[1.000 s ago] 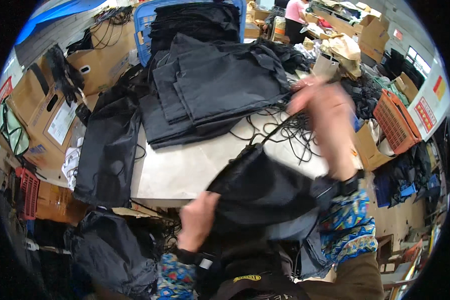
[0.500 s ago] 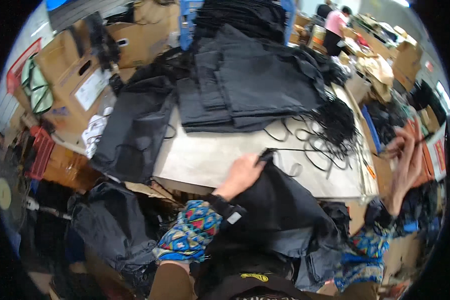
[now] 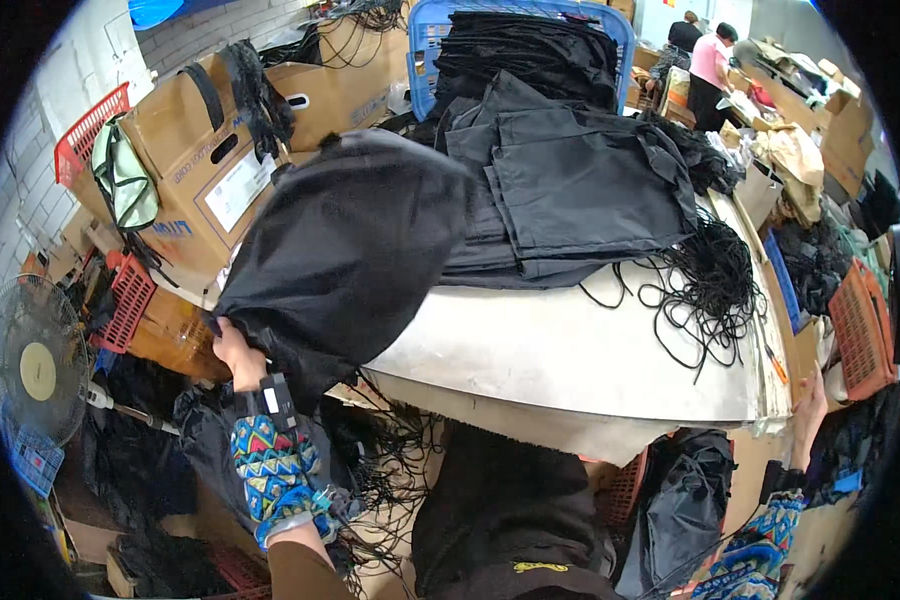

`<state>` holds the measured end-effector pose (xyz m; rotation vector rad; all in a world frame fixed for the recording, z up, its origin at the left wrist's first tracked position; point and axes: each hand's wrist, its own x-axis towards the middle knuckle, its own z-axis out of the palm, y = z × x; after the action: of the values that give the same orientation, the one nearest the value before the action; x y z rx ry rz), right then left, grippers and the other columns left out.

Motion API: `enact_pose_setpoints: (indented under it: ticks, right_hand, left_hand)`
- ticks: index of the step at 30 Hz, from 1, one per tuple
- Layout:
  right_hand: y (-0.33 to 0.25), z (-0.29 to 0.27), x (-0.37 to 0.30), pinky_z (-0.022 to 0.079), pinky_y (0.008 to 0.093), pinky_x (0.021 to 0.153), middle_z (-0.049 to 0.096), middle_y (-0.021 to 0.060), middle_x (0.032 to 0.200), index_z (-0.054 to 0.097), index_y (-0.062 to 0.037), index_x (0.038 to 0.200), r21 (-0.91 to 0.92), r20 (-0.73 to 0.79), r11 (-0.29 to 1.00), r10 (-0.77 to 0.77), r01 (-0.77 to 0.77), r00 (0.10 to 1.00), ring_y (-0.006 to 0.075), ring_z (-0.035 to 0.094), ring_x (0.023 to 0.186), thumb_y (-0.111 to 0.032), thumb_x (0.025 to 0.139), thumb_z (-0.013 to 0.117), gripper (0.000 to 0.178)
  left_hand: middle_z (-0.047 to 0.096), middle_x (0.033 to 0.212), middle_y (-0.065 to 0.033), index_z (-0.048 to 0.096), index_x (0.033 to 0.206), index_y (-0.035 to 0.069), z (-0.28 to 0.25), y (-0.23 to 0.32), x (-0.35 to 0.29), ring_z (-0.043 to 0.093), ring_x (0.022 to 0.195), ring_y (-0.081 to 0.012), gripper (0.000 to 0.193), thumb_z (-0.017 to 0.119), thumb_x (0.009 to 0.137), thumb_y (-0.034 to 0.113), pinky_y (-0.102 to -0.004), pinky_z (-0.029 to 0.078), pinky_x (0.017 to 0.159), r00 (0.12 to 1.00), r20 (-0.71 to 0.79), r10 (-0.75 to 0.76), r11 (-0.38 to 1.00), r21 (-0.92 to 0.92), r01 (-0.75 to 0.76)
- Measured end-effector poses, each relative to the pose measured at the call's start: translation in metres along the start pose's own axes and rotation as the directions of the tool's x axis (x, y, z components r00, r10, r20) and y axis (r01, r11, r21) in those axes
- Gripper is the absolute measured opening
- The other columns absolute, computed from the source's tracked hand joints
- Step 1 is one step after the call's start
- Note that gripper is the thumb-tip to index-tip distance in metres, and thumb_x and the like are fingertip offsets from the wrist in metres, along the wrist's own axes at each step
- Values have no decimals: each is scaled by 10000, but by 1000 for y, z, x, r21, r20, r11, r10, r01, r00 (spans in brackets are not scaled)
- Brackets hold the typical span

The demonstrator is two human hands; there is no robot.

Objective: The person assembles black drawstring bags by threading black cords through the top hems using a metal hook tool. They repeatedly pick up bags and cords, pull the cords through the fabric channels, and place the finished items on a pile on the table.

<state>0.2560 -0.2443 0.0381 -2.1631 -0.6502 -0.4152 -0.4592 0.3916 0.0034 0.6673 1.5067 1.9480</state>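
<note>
My left hand (image 3: 238,355) is closed on the edge of a black fabric drawstring bag (image 3: 360,235). The bag billows out over the left part of the table, partly covering the folded pile behind it. Beside the table's right edge is my right hand (image 3: 810,415), its fingers stretched upward and nothing visible in them. A stack of flat black bags (image 3: 595,190) lies at the back of the table (image 3: 560,345). To the right of that stack, a tangle of black cords (image 3: 710,285) rests on the tabletop.
A blue crate (image 3: 625,55) holds more black fabric behind the stack. Cardboard boxes (image 3: 195,190), a red basket (image 3: 130,300) and a fan (image 3: 38,370) stand at left. An orange basket (image 3: 863,330) is at right. Loose cords hang below the table. Two people are far back right.
My left hand has moved left, carrying the bag from in front of my body to the table's left side. My right hand is lower, and the cord stretched toward it no longer shows.
</note>
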Motion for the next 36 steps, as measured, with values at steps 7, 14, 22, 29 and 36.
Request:
enact_pose_setpoints:
  ticks: [7,14,22,29,36]
  right_hand:
    - [-101,26,-30,402,242,518,586,42,744,536,-81,1278,-126,209,991,-16,43,978,70,438,550,-117,964,450,327]
    - [-132,67,-56,439,318,577,586,112,686,622,-30,1118,-63,447,981,-138,185,884,181,531,613,-78,878,511,268]
    - [-158,128,-76,471,438,708,591,172,889,626,-36,955,-152,452,957,-154,246,879,371,583,843,-218,862,569,212]
    - [-124,133,-76,479,410,668,611,174,817,620,-14,902,-286,384,943,-52,172,922,342,604,758,-219,837,597,216]
    - [-253,81,-141,444,196,669,607,-5,832,612,26,973,390,871,739,-102,-549,481,35,525,772,-112,896,613,158]
  left_hand:
    - [374,1381,-245,413,1326,14,26,11,-131,370,1254,-422,614,609,855,354,-493,298,1031,365,812,456,279,259,-925]
    - [493,1301,-204,466,1310,23,98,-30,-135,418,1243,-378,574,488,901,424,-454,331,1027,226,967,-115,331,252,-909]
    - [485,1298,-247,486,1259,-50,97,2,-139,431,1238,-367,486,593,871,221,-386,349,1035,172,978,-120,360,204,-910]
    - [571,1071,-182,573,1083,-17,47,58,-278,531,997,-344,270,597,829,73,-392,430,878,-129,968,213,440,-213,-872]
    - [632,993,-124,653,1007,-7,23,57,-457,606,894,-294,270,674,737,-14,-355,509,761,-369,784,499,757,-602,-254]
